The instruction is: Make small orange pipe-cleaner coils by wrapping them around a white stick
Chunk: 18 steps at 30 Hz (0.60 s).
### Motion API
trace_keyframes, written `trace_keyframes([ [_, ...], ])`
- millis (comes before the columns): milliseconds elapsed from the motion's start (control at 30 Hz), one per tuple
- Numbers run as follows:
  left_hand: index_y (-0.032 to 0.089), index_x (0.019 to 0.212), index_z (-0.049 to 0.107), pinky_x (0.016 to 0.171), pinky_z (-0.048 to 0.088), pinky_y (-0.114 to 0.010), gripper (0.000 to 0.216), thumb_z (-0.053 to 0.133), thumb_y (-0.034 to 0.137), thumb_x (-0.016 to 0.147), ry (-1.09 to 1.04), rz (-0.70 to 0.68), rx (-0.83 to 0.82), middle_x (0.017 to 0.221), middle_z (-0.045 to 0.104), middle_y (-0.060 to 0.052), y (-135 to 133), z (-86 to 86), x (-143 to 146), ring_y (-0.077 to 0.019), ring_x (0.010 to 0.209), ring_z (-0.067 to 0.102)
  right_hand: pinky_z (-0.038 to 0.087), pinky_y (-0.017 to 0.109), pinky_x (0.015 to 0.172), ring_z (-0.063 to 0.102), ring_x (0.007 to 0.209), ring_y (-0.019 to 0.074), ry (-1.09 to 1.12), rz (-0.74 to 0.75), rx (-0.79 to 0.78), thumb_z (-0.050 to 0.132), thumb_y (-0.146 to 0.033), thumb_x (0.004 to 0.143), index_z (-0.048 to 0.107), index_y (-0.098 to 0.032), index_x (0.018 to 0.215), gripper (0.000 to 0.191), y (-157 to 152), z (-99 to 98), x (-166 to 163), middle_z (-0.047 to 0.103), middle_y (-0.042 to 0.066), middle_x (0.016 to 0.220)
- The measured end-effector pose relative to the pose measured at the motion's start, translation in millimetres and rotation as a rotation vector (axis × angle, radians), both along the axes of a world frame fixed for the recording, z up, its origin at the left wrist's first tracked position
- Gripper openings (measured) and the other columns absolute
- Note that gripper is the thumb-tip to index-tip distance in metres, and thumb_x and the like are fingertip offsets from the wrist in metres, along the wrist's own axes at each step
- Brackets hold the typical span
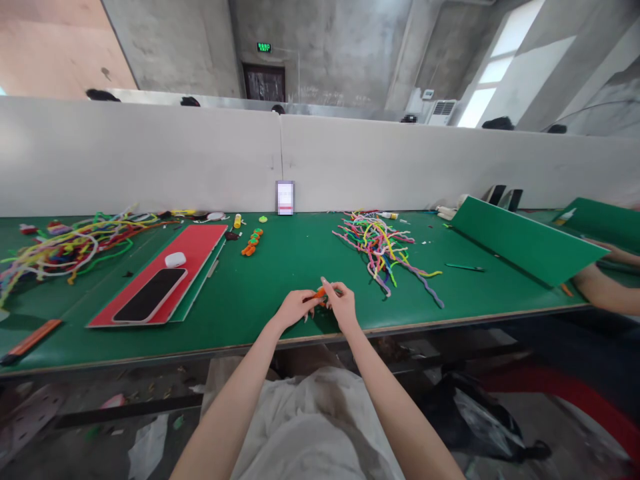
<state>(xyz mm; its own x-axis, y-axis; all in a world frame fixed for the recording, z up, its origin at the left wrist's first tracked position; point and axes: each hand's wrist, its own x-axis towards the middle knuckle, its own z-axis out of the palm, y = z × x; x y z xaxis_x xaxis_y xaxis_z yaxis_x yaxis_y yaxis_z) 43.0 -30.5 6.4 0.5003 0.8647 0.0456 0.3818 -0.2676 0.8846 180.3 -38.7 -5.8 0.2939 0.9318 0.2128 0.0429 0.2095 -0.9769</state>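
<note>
My left hand (297, 309) and my right hand (341, 305) meet just above the green table, close to its front edge. Between their fingertips is a small orange fuzzy piece (320, 293), which looks like pipe cleaner. Both hands pinch it, and the fingers hide much of its shape. Ahead and to the left lies a caterpillar-like row of orange and green fuzzy shapes (253, 242). To the right spreads a loose pile of colourful pipe cleaners (375, 241).
At left, a black phone (150, 295) and a white case (175, 259) lie on a red board (200, 241). More pipe cleaners (70, 247) heap beyond. A propped phone (285, 198) stands by the partition. At right are a green board (525, 240) and another person's arm (610, 290).
</note>
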Motion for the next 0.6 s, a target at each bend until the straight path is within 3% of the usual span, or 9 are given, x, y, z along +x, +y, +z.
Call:
trace_keyframes([
  [233,0.015,0.080,0.062,0.042,0.035,-0.017,0.034,0.044,0.044,0.079,-0.013,0.009,-0.008,0.052,0.053,0.003,1.2,-1.5,-0.6,-0.0068,0.039,0.045,0.036,0.021,0.035,0.049,0.042,0.0090,0.045,0.090,0.001,0.050,-0.053,0.074,0.067,-0.015,0.084,0.043,-4.6,6.5,1.7,0.063,0.006,0.071],
  [367,0.014,0.079,0.061,0.042,0.035,-0.017,0.034,0.043,0.043,0.080,-0.018,0.013,-0.005,0.053,0.054,0.003,2.2,-2.7,-0.5,-0.0068,0.039,0.045,0.038,0.022,0.038,0.053,0.051,0.0117,0.001,0.115,0.065,0.051,-0.050,0.075,0.067,-0.016,0.080,0.038,-4.4,4.8,2.1,0.064,0.008,0.083],
  [600,0.014,0.069,0.058,0.042,0.035,-0.017,0.038,0.044,0.048,0.078,-0.006,0.029,-0.001,0.054,0.056,0.001,0.2,-1.2,0.1,-0.0067,0.039,0.045,0.040,0.024,0.046,0.055,0.060,0.0152,-0.084,0.033,0.091,0.053,-0.049,0.074,0.067,-0.016,0.069,0.036,-1.2,-2.1,5.2,0.065,0.007,0.072],
])
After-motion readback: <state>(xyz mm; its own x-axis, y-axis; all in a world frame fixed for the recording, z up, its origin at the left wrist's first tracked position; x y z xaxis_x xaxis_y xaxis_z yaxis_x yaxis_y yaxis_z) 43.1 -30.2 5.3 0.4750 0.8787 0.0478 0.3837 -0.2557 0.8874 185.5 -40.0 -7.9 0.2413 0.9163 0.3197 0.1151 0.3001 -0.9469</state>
